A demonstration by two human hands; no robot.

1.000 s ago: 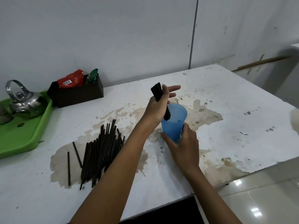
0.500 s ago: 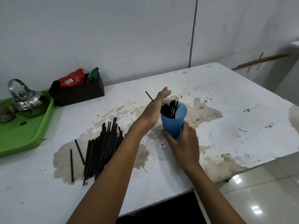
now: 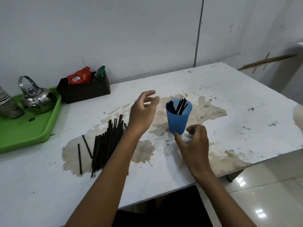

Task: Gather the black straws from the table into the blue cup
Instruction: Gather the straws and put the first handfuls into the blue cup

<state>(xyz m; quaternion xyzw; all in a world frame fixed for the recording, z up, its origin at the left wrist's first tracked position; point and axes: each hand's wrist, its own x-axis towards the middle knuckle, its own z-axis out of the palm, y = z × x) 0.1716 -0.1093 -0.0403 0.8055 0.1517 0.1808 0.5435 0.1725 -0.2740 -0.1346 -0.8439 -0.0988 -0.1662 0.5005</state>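
The blue cup (image 3: pixel 178 117) stands upright mid-table with its mouth uncovered, a few straws (image 3: pixel 177 107) leaning inside. The left hand (image 3: pixel 142 114) hangs just left of it, the right hand (image 3: pixel 195 145) just in front, neither touching. The loose pile of straws (image 3: pixel 106 141) lies bare to the left, partly under the left forearm. A green tray (image 3: pixel 32 133), kettle (image 3: pixel 36 99) and dark box (image 3: pixel 85 91) crowd the far left corner; bare table (image 3: pixel 246 112) lies right of the cup
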